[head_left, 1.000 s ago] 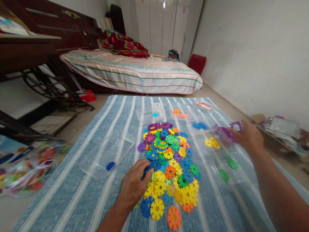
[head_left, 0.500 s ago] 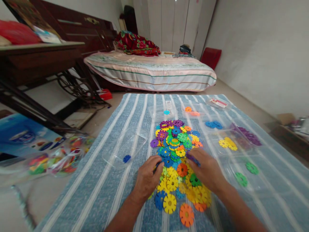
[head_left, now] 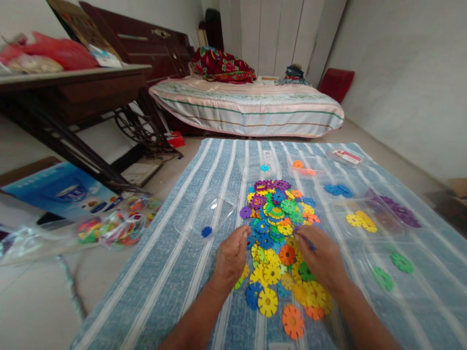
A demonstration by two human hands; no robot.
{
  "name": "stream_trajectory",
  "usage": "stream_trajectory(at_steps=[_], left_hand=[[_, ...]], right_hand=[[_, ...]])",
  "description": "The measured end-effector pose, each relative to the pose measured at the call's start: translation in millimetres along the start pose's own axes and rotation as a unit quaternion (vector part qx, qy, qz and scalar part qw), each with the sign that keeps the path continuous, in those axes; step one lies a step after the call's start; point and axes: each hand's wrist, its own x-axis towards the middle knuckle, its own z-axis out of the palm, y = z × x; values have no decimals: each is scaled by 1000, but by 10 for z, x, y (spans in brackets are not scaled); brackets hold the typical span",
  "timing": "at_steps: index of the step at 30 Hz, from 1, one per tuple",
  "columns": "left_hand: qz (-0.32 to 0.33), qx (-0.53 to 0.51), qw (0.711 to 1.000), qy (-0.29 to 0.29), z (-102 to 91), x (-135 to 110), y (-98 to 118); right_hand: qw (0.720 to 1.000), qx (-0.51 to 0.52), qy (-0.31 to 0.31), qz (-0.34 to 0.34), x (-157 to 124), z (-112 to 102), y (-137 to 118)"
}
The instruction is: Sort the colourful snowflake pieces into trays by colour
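A heap of colourful plastic snowflake discs [head_left: 278, 228] lies on a blue striped mat [head_left: 171, 262]. My left hand [head_left: 230, 257] rests on the heap's left edge, fingers curled over a dark blue disc. My right hand [head_left: 321, 260] sits on the heap's right side, fingers pinched on a small blue or purple piece I cannot name. Clear plastic trays ring the heap: one on the left [head_left: 207, 216] holds a single blue disc, others on the right hold yellow discs [head_left: 359, 219], purple discs [head_left: 399, 211], blue discs [head_left: 337, 189] and green discs [head_left: 396, 270].
A bag of more discs [head_left: 116, 226] and a blue box [head_left: 58, 192] lie on the floor at left. A dark wooden table [head_left: 73, 82] stands over them. A mattress [head_left: 248, 104] lies beyond the mat, and a white wall runs along the right.
My right hand came back from the purple tray at the far right to the heap. My left hand stayed at the heap's left edge. The camera turned left.
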Motion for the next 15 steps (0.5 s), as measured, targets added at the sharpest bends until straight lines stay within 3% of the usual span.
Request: stream_trajectory(at_steps=[6, 15], left_hand=[[-32, -19, 999, -10, 21, 5, -8], [-25, -29, 999, 23, 30, 2, -92]], right_hand=[[999, 16, 31, -13, -41, 24, -32], [997, 26, 9, -74, 62, 114, -422]])
